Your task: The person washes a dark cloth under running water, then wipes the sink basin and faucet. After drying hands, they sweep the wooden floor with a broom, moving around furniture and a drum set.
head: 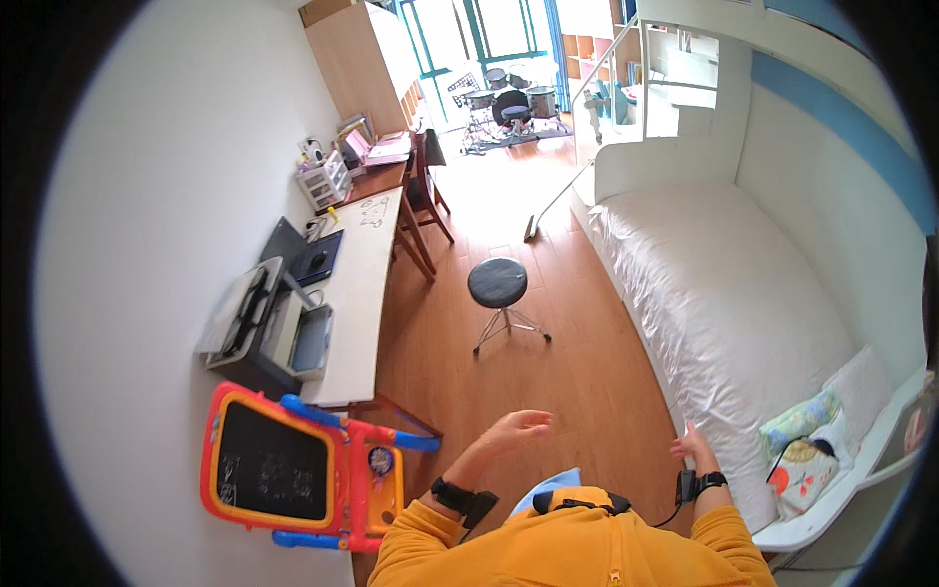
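Observation:
Over the wooden floor (422, 345), my left hand (516, 431) is held out in front of my body with nothing in it, its fingers loosely extended. My right hand (689, 442) is raised close to the front edge of the bed, also holding nothing. Whether it touches the white sheet (722, 293) cannot be told. Each wrist wears a black strap with a small device. Ahead of my hands stands a round black stool (498, 282) on chrome tripod legs.
A toy easel with a chalkboard (275, 462) stands at left, beside a white-topped desk (367, 293) bearing a printer (253, 315) and a laptop (315, 257). A broom (531, 229) leans against the bed. Farther off are a wooden chair (422, 183) and a drum kit (510, 103).

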A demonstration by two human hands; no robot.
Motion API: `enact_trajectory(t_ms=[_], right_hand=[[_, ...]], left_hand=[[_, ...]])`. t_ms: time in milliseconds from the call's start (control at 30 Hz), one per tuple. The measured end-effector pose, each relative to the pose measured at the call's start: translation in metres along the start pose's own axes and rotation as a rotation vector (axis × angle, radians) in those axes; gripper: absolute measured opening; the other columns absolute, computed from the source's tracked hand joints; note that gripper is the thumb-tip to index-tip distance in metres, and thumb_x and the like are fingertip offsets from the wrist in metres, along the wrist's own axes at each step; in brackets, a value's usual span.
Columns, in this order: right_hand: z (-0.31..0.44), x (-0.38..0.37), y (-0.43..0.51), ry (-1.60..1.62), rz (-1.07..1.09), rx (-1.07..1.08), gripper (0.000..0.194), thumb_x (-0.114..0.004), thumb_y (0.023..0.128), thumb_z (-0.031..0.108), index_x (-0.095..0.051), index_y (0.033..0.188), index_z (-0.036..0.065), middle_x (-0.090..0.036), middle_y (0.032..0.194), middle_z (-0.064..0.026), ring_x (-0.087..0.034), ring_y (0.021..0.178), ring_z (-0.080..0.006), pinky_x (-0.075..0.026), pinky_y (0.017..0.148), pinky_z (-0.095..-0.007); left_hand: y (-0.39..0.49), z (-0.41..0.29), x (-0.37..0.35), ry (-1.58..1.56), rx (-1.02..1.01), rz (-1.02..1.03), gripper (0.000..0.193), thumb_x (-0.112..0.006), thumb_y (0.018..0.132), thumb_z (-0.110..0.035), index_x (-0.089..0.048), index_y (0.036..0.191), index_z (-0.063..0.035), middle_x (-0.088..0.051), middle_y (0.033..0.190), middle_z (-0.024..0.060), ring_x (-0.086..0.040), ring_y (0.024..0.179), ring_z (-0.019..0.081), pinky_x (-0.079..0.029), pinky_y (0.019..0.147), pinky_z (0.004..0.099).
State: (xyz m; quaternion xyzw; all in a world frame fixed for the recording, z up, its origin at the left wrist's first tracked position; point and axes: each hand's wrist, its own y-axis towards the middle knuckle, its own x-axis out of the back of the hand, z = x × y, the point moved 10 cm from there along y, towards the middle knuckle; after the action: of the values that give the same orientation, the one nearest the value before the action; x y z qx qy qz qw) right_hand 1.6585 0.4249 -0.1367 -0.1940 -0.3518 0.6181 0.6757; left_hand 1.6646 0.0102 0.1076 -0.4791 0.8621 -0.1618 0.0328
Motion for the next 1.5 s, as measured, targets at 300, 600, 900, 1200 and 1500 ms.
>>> enact_trajectory(t_ms=[300,600,900,1200,1500], right_hand=[[0.056,0.105,0.138,-0.873,-0.129,-0.438,0.045,-0.067,0.059,0.032,-0.060,0.094,0.004,-0.057,0.104,-0.0108,-0.053,0.095,-0.0224,-0.042,0.079,-0.0367],[0.354,0.114,0.394,-0.470,0.055,-0.046,0.047,-0.067,0.058,0.037,-0.057,0.094,0.009,-0.053,0.106,-0.0041,-0.051,0.092,-0.0245,-0.040,0.079,-0.0365],[0.764,-0.147,0.612,-0.639,0.484,0.387,0.058,-0.058,0.069,0.034,-0.043,0.121,0.012,-0.043,0.122,-0.0181,-0.040,0.113,-0.0339,-0.034,0.091,-0.0478],[0.974,-0.166,0.744,-1.225,-0.046,0.462,0.045,-0.056,0.071,0.025,-0.049,0.115,0.019,-0.035,0.128,-0.0114,-0.020,0.123,-0.0357,-0.018,0.096,-0.0576],[1.152,-0.126,0.993,-1.402,-0.247,0.426,0.034,-0.052,0.070,0.015,-0.054,0.103,0.007,-0.045,0.117,-0.0145,-0.035,0.115,-0.0300,-0.030,0.095,-0.0436]], left_hand=[[0.248,0.132,0.190,0.796,0.670,-0.024,0.043,-0.039,0.086,-0.041,-0.055,0.109,-0.0074,-0.054,0.112,0.0091,-0.050,0.101,0.0257,-0.036,0.088,0.0383],[0.294,0.233,0.227,-0.323,0.911,-0.194,0.068,-0.054,0.081,-0.029,-0.015,0.134,-0.0119,-0.019,0.138,0.0094,-0.022,0.126,0.0239,-0.026,0.097,0.0426],[0.390,0.251,0.283,-0.850,0.835,-0.519,0.036,-0.055,0.080,-0.023,-0.048,0.112,-0.0073,-0.054,0.093,0.0058,-0.052,0.086,0.0197,-0.044,0.074,0.0364],[0.625,0.129,0.560,-0.545,0.749,-0.598,0.047,-0.030,0.092,-0.026,-0.062,0.082,0.0056,-0.063,0.085,0.0139,-0.059,0.086,0.0229,-0.044,0.081,0.0298],[0.720,0.138,0.656,-0.450,0.944,-0.989,0.041,-0.046,0.080,-0.031,-0.047,0.117,-0.0137,-0.057,0.084,0.0013,-0.052,0.071,0.0135,-0.039,0.055,0.0315]])
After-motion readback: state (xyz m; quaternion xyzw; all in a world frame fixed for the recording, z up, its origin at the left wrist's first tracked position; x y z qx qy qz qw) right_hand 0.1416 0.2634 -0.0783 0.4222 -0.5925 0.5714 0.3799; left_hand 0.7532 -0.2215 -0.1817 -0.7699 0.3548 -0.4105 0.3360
